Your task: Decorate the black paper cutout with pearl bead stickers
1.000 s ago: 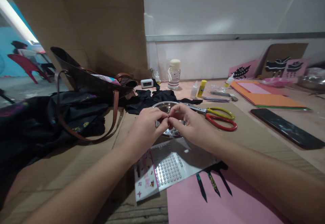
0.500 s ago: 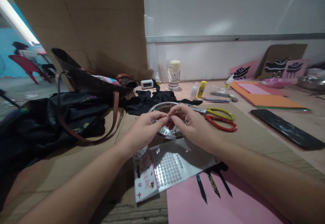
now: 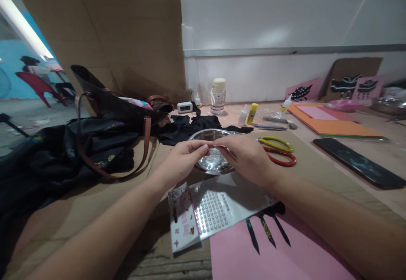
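Both my hands meet above a small shiny metal bowl [image 3: 213,136] on the cardboard-covered table. My left hand [image 3: 184,161] has its fingertips pinched together on something too small to name. My right hand [image 3: 247,155] also pinches at that spot, fingertips touching the left ones. Just below my hands lies a sheet of stick-on pearl beads [image 3: 211,210] in a clear packet, partly over a pink paper [image 3: 269,250] with black strips glued on it.
Scissors [image 3: 279,151] with yellow and red handles lie right of the bowl. A black phone [image 3: 358,163], orange and pink papers [image 3: 336,123], glue bottles [image 3: 252,113], a white jar [image 3: 218,94], black cloth [image 3: 190,125] and a brown-strapped bag [image 3: 108,115] surround the spot. Cardboard stands behind.
My hands have stayed pinched together over the bowl, shifting slightly; the right hand has turned more palm down. The view has tilted down a little.
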Tool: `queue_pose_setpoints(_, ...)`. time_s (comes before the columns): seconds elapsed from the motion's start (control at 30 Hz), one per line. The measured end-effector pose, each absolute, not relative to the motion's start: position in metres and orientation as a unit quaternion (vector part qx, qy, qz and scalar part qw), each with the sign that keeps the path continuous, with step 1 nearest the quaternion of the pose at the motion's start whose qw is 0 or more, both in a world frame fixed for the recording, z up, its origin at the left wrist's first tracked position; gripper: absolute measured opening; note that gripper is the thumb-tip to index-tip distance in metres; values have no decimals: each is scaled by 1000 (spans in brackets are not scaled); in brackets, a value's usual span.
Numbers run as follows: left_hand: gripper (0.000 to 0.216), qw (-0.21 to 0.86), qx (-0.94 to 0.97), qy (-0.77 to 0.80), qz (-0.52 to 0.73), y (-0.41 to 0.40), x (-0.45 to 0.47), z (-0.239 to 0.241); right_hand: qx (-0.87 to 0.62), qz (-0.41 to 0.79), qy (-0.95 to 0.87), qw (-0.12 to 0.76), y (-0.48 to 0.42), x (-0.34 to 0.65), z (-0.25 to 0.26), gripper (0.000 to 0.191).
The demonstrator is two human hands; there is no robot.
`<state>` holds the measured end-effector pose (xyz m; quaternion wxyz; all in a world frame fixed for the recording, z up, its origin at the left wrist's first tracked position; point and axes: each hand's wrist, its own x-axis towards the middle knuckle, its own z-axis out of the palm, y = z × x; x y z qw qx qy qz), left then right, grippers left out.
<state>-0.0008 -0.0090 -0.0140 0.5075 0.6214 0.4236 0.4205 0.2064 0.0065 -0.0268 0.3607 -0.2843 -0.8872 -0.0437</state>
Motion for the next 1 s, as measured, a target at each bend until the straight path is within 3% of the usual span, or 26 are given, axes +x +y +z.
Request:
queue_pose_setpoints(0.13, 27, 503, 626, 417, 426, -9, -1, -14, -285, -62, -874, 389, 7, 205, -24, 16)
queue_pose_setpoints(0.3, 25, 413, 668, 439, 436, -8, -5, -14, -358, 74, -786, 499, -3, 206, -4, 7)
queue_pose_setpoints(0.37, 24, 352, 700, 449, 429, -8, -6, -15, -353, 128, -781, 498, -12, 210, 3, 8)
queue_pose_setpoints(0.43, 21, 260, 741, 467, 406, -10, -7, -15, -341, 164, -814, 441, -24, 214, 5, 7)
queue_pose_setpoints(0.53, 20, 126, 791, 480, 359, -12, -6, -13, -317, 169, -890, 280, -41, 220, 0, 6)
queue_pose_setpoints(0.67, 12, 89, 809, 468, 344, -12, -5, -11, -308, 125, -938, 97, -47, 225, -11, 14)
queue_pose_setpoints(0.87, 13, 78, 822, 460, 326, -10, -6, -16, -261, 29, -962, 71, -31, 228, -32, 14)
queue_pose_setpoints(1.0, 16, 78, 821, 483, 295, -7, -8, -20, -277, 42, -954, 105, -25, 226, -44, 14)
